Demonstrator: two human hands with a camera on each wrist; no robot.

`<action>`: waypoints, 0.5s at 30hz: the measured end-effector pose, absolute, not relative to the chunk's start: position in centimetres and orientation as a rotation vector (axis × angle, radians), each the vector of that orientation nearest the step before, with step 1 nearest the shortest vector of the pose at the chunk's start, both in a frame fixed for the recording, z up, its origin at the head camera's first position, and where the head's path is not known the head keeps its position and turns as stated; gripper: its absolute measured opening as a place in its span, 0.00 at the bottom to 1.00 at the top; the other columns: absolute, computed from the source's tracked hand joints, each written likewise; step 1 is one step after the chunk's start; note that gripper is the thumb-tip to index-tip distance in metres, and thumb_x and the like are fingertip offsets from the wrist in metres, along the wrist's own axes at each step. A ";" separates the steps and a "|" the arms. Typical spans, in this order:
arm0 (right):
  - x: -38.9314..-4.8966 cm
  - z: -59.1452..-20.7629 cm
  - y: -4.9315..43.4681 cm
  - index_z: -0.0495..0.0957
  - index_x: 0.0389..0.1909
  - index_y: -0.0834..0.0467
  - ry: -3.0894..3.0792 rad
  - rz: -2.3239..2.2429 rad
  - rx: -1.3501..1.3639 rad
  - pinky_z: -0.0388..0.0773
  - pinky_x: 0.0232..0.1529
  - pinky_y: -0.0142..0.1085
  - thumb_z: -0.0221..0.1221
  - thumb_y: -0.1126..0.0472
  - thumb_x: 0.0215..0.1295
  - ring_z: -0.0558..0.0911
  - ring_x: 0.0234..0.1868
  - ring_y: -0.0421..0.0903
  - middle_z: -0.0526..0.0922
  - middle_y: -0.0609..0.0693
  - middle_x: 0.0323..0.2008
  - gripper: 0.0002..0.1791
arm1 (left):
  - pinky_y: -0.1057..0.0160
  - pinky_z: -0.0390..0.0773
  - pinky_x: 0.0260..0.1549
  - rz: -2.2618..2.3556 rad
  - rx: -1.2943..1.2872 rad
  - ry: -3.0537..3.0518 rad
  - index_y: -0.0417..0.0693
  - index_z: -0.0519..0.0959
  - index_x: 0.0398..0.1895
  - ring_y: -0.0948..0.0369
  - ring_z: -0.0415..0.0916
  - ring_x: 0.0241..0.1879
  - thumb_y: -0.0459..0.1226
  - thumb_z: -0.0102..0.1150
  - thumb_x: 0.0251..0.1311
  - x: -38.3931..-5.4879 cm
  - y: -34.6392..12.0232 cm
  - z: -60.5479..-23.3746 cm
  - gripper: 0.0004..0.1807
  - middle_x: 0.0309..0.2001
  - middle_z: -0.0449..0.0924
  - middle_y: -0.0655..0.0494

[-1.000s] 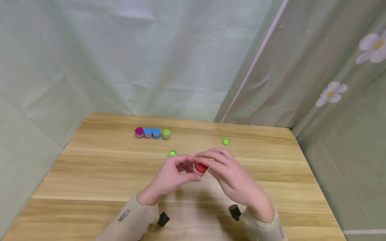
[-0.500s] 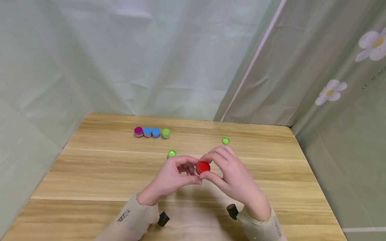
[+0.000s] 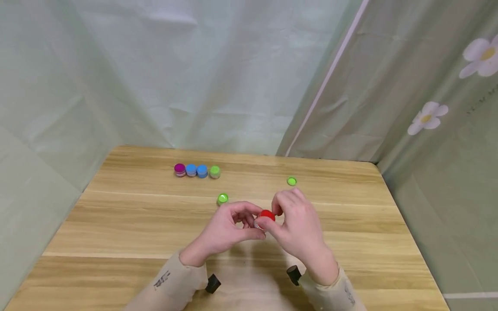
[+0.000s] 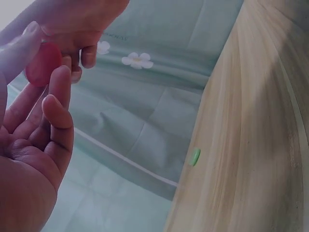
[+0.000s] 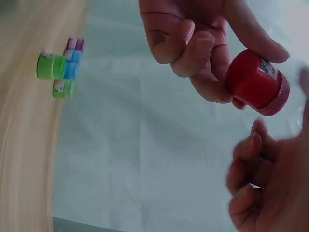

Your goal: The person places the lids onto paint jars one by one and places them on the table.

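My left hand [image 3: 225, 231] holds a small red paint jar [image 5: 253, 79] between thumb and fingers, above the middle of the table. The jar is tilted, its red lid [image 3: 267, 214] on top and a white label on its side. Around the lid is my right hand [image 3: 301, 226], its thumb overlapping the lid in the head view and its fingers bent on the far side. In the right wrist view those fingertips [image 5: 259, 128] stand a little apart from the lid. Beyond the left hand stands a green jar [image 3: 222, 198] with a glossy green top.
On the wooden table [image 3: 116, 224], a purple jar [image 3: 180, 169], two blue jars [image 3: 202, 171] and another green jar [image 3: 215, 172] stand in a row toward the back. A loose green lid [image 3: 292, 181] lies at back right. Curtains [image 3: 233, 86] hang behind the table.
The right hand went from covering the lid to gripping its sides, then its fingers loosened and bent away. The jar, in the left hand, has shifted slightly right.
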State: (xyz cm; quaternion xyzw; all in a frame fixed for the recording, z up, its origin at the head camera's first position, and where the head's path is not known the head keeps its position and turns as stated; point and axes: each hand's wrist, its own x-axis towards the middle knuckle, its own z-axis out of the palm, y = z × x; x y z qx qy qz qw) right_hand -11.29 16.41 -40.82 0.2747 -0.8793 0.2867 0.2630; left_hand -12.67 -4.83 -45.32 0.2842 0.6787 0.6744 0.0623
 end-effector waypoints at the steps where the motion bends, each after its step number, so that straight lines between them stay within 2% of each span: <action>1: -11.4 -40.7 16.6 0.78 0.39 0.55 -2.368 0.800 0.759 0.71 0.32 0.37 0.45 0.21 0.74 0.73 0.36 0.44 0.76 0.43 0.30 0.39 | 0.66 0.76 0.31 2.036 0.854 2.050 0.46 0.89 0.52 0.57 0.82 0.33 0.31 0.83 0.53 -12.7 -4.8 -45.3 0.21 0.35 0.88 0.56; 4: -11.5 -40.1 17.4 0.80 0.60 0.56 -2.321 0.898 0.913 0.75 0.47 0.42 0.42 0.30 0.82 0.78 0.49 0.48 0.83 0.47 0.48 0.36 | 0.65 0.76 0.31 2.027 0.838 2.047 0.47 0.89 0.52 0.57 0.83 0.34 0.31 0.83 0.53 -12.7 -4.8 -45.2 0.22 0.35 0.88 0.57; 7: -11.7 -39.4 18.4 0.77 0.70 0.56 -2.280 0.964 1.172 0.67 0.67 0.49 0.48 0.45 0.86 0.76 0.64 0.52 0.81 0.49 0.65 0.26 | 0.64 0.78 0.33 2.016 0.829 2.043 0.47 0.88 0.53 0.56 0.83 0.35 0.32 0.81 0.56 -12.7 -4.9 -45.3 0.21 0.38 0.88 0.57; 9: -11.8 -39.0 18.8 0.77 0.71 0.57 -2.271 0.961 1.309 0.61 0.74 0.50 0.52 0.55 0.85 0.75 0.68 0.53 0.79 0.50 0.68 0.21 | 0.63 0.80 0.35 2.012 0.831 2.043 0.46 0.88 0.54 0.55 0.82 0.36 0.32 0.80 0.58 -12.8 -5.0 -45.3 0.20 0.40 0.88 0.57; 11: -11.8 -38.7 19.1 0.77 0.71 0.57 -2.280 0.938 1.387 0.58 0.77 0.49 0.55 0.62 0.82 0.74 0.70 0.53 0.79 0.50 0.68 0.21 | 0.63 0.80 0.36 2.009 0.831 2.041 0.46 0.87 0.55 0.55 0.82 0.36 0.32 0.80 0.59 -12.8 -5.0 -45.3 0.20 0.41 0.88 0.56; 15: -11.9 -38.5 19.3 0.78 0.70 0.59 -2.282 0.898 1.439 0.63 0.75 0.46 0.56 0.64 0.82 0.75 0.69 0.54 0.81 0.50 0.66 0.20 | 0.62 0.81 0.38 2.007 0.840 2.041 0.43 0.87 0.55 0.55 0.82 0.36 0.31 0.78 0.60 -12.8 -5.2 -45.2 0.20 0.41 0.88 0.55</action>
